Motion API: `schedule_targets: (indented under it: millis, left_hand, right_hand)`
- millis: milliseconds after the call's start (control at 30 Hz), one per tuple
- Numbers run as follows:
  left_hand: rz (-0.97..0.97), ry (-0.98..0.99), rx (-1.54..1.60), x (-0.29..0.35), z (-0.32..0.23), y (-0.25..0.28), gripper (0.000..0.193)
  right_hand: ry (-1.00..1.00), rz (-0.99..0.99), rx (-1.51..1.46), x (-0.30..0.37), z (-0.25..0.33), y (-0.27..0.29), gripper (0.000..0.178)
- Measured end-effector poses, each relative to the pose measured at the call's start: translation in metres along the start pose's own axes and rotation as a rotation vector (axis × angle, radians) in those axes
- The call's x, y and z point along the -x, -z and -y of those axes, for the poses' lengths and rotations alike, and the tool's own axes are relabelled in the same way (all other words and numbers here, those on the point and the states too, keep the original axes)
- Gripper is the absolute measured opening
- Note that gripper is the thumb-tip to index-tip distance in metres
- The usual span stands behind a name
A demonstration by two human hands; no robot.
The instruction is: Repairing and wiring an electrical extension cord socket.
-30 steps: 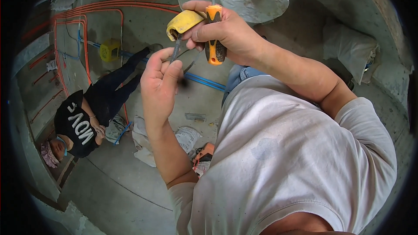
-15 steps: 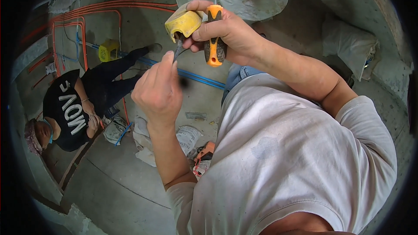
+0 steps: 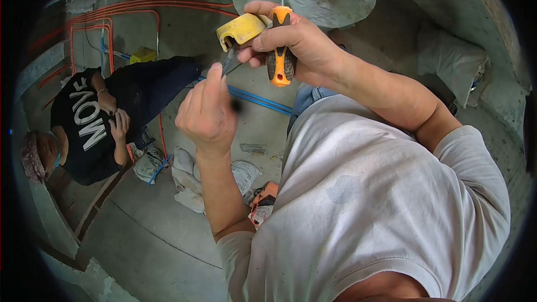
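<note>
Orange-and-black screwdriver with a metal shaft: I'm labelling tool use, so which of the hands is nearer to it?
Right. The right hand holds the screwdriver by its handle, thumb across it; the left hand is apart, lower and to the left in the picture.

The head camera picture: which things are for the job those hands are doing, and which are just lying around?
Likely for the job, being in hand:
screwdriver, right hand
yellow cover-like piece, right hand
dark cable-like piece, left hand

Probably just lying about:
pale sack
flat grey piece on the floor
orange thing on the floor
</note>
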State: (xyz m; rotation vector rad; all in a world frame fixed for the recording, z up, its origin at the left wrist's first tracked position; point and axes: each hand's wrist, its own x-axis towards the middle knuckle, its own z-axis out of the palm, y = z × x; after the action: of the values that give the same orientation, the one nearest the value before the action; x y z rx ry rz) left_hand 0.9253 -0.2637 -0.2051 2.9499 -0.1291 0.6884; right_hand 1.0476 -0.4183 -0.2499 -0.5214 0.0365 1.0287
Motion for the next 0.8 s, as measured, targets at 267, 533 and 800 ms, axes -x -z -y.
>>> schedule_targets:
  millis: [267,533,800]
  left_hand:
    - [0.054,0.310,0.311,0.041,0.046,0.024,0.024]
    - [0.163,0.675,0.631,0.069,0.094,0.045,0.026]
    - [0.435,0.496,0.385,0.078,0.118,0.068,0.033]
  right_hand:
    - [-0.027,-0.037,0.147,-0.021,-0.042,-0.045,0.056]
    - [-0.089,-0.034,0.262,-0.052,-0.082,-0.068,0.054]
    - [-0.018,-0.096,0.348,-0.067,-0.120,-0.089,0.051]
